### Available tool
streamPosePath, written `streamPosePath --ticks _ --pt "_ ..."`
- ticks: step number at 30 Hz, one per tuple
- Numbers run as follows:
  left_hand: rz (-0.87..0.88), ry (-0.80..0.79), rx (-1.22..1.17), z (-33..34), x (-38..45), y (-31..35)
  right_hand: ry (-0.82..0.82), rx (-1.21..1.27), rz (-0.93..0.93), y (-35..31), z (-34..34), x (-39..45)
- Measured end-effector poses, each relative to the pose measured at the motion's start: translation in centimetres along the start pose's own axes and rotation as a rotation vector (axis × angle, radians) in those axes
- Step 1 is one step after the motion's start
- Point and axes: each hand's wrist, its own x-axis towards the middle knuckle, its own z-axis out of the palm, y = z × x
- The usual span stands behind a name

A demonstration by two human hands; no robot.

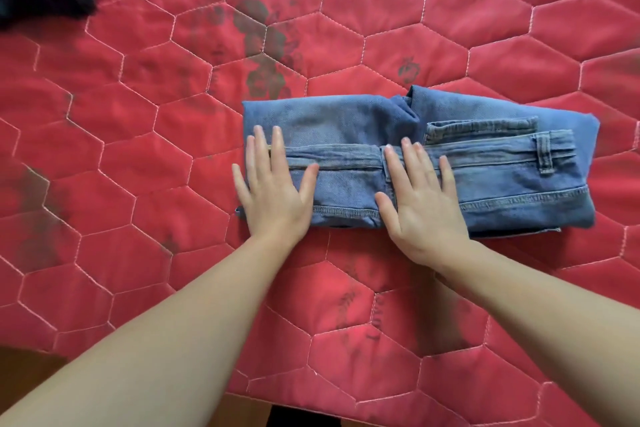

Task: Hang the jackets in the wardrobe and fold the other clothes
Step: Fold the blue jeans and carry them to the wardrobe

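A: What's under it all?
B: Red quilt (pixel 145 135), hexagon stitching, dark faded flower prints near the middle.
A: Past the near edge?
B: Brown wooden floor (pixel 24 367), bottom left.

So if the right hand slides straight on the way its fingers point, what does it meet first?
The right hand lies flat on the folded jeans, fingers pointing away and slightly left. It would probably first cross the waistband, then the raised denim fold beyond, then the red quilt.
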Motion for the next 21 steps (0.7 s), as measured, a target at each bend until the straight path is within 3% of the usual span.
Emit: streamPosePath --ticks 4,9,13,16,19,21 --pt "-0.438 -0.019 -0.226 -1.8 -0.8 -0.9 0.046 0.053 0.007 -1.4 -0.6 -0.5" --pt "-0.54 -0.187 -0.439 -3.7 1.6 -2.2 0.14 0.663 0.181 -4.3 -0.7 -1.1" --pt "-0.709 -0.531 -0.902 -6.5 3.7 -1.8 0.108 0.687 0.301 -5.1 -0.5 0.2" --pt "-0.635 -0.702 -1.099 -9.9 3.8 0.4 0.045 0.783 0.33 -4.5 -1.2 0.2" --pt "-0.387 -0.788 -1.166 -12.9 2.6 5.0 -0.032 0.906 0.344 -3.8 -2.9 0.9" --pt "-0.214 -0.787 -1.139 -13.7 1.4 8.9 -0.045 1.134 0.391 -3.7 -4.7 1.5"
